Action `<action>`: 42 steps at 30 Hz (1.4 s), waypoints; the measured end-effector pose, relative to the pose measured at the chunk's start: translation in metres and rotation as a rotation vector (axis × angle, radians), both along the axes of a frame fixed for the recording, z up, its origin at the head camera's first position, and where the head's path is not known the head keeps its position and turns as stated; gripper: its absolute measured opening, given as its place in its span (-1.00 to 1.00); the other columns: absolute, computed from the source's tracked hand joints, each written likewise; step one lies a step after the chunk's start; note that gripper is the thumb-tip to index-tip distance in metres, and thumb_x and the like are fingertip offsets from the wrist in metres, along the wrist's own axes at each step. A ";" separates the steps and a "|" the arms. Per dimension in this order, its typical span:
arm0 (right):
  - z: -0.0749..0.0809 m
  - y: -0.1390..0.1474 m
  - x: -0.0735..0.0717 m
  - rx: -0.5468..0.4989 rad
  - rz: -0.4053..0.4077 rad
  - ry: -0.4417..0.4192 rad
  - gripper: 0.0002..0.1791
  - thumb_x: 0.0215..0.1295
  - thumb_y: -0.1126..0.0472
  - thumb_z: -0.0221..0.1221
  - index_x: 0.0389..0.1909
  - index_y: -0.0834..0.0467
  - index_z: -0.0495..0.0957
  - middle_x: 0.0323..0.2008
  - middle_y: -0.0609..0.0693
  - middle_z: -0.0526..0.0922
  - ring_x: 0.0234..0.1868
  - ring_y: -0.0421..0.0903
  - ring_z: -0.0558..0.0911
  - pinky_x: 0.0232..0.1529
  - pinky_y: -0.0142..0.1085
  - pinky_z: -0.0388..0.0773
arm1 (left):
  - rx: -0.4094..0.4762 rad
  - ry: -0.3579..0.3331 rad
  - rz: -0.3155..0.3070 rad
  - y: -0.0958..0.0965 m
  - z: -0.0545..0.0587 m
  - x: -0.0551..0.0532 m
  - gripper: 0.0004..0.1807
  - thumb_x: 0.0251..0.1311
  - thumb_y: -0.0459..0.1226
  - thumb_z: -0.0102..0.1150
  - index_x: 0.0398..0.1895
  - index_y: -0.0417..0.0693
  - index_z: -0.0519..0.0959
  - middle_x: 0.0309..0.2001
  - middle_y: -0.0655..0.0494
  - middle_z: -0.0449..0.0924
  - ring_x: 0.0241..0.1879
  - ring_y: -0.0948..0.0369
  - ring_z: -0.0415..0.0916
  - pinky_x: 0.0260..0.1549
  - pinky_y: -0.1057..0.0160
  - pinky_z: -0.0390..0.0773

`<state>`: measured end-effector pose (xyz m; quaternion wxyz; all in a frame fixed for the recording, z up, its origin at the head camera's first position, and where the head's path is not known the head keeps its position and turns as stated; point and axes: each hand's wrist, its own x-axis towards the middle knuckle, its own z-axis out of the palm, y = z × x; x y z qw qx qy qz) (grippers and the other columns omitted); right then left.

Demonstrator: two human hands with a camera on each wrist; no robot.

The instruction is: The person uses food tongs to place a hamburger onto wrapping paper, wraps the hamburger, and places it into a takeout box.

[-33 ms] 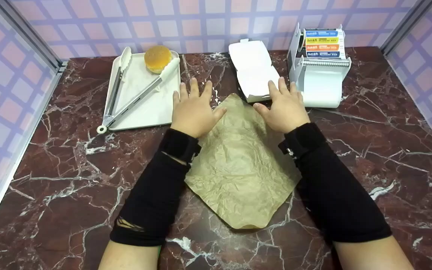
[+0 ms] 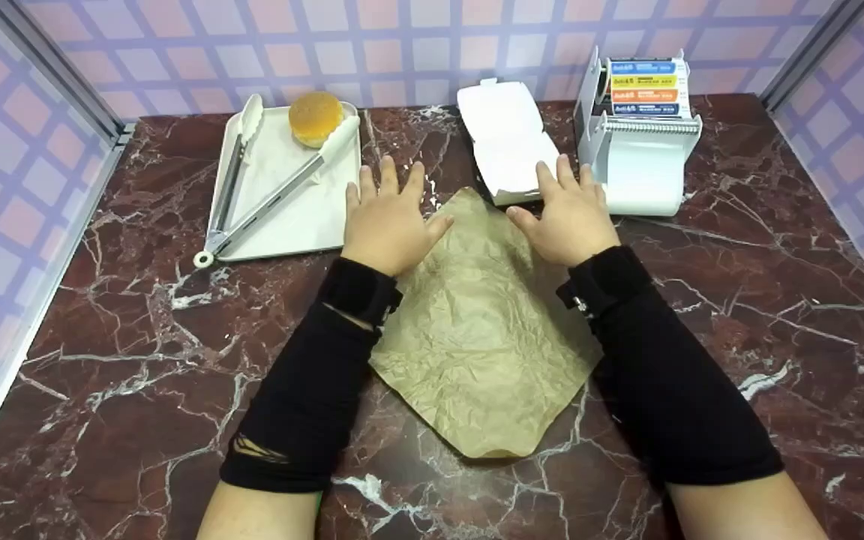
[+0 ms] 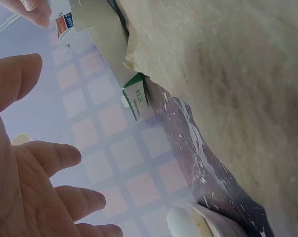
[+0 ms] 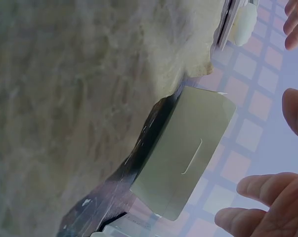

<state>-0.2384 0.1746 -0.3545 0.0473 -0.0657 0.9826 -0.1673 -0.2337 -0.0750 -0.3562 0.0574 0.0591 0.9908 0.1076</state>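
Observation:
A crumpled sheet of brown wrapping paper (image 2: 488, 345) lies flat between the two forearms. My left hand (image 2: 387, 225) hovers over its far left edge, fingers spread and straight, holding nothing; in the left wrist view its palm (image 3: 15, 187) is clear of the paper. Over the far right edge hovers my right hand (image 2: 571, 217), also spread and bare, its fingertips overlapping the near end of an open white paper box (image 2: 511, 142). The right wrist view shows the fingers (image 4: 240, 222) apart from the box's flap (image 4: 188, 153).
At the back left, a white tray (image 2: 274, 232) carries a round bun (image 2: 316, 116) and spread metal tongs (image 2: 271, 204) with pale tips. A label dispenser (image 2: 642, 165) with coloured rolls stands at the back right. Checked walls (image 2: 417, 45) enclose the dark marbled tabletop (image 2: 139, 390).

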 end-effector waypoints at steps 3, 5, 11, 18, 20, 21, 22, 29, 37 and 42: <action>-0.001 0.000 0.001 0.003 0.000 -0.006 -0.02 0.56 -0.30 0.01 0.72 0.15 -0.11 0.69 0.33 -0.21 0.67 0.47 -0.26 0.66 0.33 -0.26 | 0.000 -0.002 -0.002 0.000 -0.001 0.001 0.04 0.41 0.46 -0.22 0.75 0.19 -0.21 0.72 -0.21 -0.39 0.68 -0.32 -0.38 0.64 -0.33 -0.35; -0.002 0.000 0.001 0.005 0.000 -0.011 -0.02 0.56 -0.31 0.01 0.72 0.15 -0.12 0.69 0.33 -0.22 0.67 0.47 -0.27 0.67 0.32 -0.27 | -0.004 0.001 -0.003 0.000 -0.001 0.001 0.04 0.41 0.46 -0.22 0.75 0.18 -0.21 0.72 -0.22 -0.38 0.68 -0.32 -0.38 0.64 -0.33 -0.33; 0.001 0.000 0.001 -0.003 0.000 -0.014 -0.02 0.56 -0.30 0.01 0.72 0.15 -0.14 0.69 0.32 -0.24 0.67 0.46 -0.29 0.67 0.31 -0.29 | -0.011 0.005 -0.007 0.000 0.003 0.002 0.03 0.42 0.45 -0.23 0.75 0.19 -0.21 0.72 -0.22 -0.39 0.68 -0.33 -0.37 0.64 -0.34 -0.34; 0.009 -0.003 0.005 -0.032 0.008 -0.009 -0.01 0.56 -0.32 0.00 0.72 0.14 -0.13 0.70 0.28 -0.27 0.68 0.43 -0.31 0.67 0.30 -0.33 | 0.014 -0.019 0.019 -0.016 0.018 0.005 0.02 0.45 0.40 -0.19 0.75 0.15 -0.23 0.72 -0.13 -0.45 0.68 -0.31 -0.40 0.63 -0.30 -0.45; 0.012 -0.003 0.008 -0.050 0.010 -0.003 -0.02 0.55 -0.32 0.01 0.72 0.14 -0.10 0.70 0.27 -0.27 0.68 0.43 -0.32 0.68 0.28 -0.35 | 0.025 -0.004 0.043 -0.031 0.022 0.004 0.01 0.46 0.36 -0.13 0.74 0.11 -0.18 0.72 -0.14 -0.36 0.68 -0.31 -0.29 0.64 -0.31 -0.36; 0.014 -0.003 0.009 -0.060 0.011 0.000 -0.02 0.55 -0.32 0.02 0.71 0.14 -0.09 0.70 0.27 -0.28 0.68 0.43 -0.32 0.68 0.27 -0.36 | 0.032 0.002 0.063 -0.040 0.025 0.004 0.00 0.47 0.34 -0.09 0.74 0.12 -0.17 0.73 -0.14 -0.29 0.68 -0.30 -0.24 0.64 -0.32 -0.33; 0.016 -0.003 0.011 -0.071 0.014 0.006 -0.02 0.55 -0.31 0.03 0.71 0.15 -0.07 0.70 0.26 -0.27 0.68 0.43 -0.32 0.68 0.27 -0.37 | 0.041 0.004 0.080 -0.051 0.027 0.003 -0.03 0.48 0.31 -0.07 0.74 0.17 -0.17 0.72 -0.15 -0.26 0.67 -0.32 -0.21 0.64 -0.34 -0.31; 0.027 -0.001 0.026 -0.102 0.068 0.055 -0.04 0.53 -0.29 0.08 0.69 0.19 0.02 0.70 0.24 -0.27 0.69 0.40 -0.27 0.68 0.28 -0.32 | 0.012 -0.011 0.233 -0.137 0.040 0.009 0.00 0.50 0.33 -0.15 0.73 -0.06 -0.12 0.68 -0.32 -0.09 0.59 -0.40 0.02 0.49 -0.50 0.10; 0.018 0.005 0.052 -0.060 0.199 0.049 -0.10 0.52 -0.21 0.16 0.65 0.19 0.10 0.70 0.23 -0.17 0.69 0.37 -0.17 0.68 0.26 -0.28 | 0.008 0.003 0.301 -0.183 0.030 0.022 -0.08 0.48 0.19 0.01 0.63 -0.25 0.11 0.48 -0.48 0.28 0.37 -0.44 0.34 0.24 -0.52 0.40; 0.006 0.007 0.064 0.047 0.331 0.053 -0.12 0.49 -0.19 0.20 0.62 0.22 0.19 0.68 0.28 -0.01 0.68 0.38 -0.02 0.68 0.25 -0.13 | 0.016 0.008 0.308 -0.194 0.021 0.029 -0.10 0.45 0.17 0.06 0.59 -0.26 0.17 0.39 -0.52 0.35 0.27 -0.47 0.41 0.16 -0.52 0.45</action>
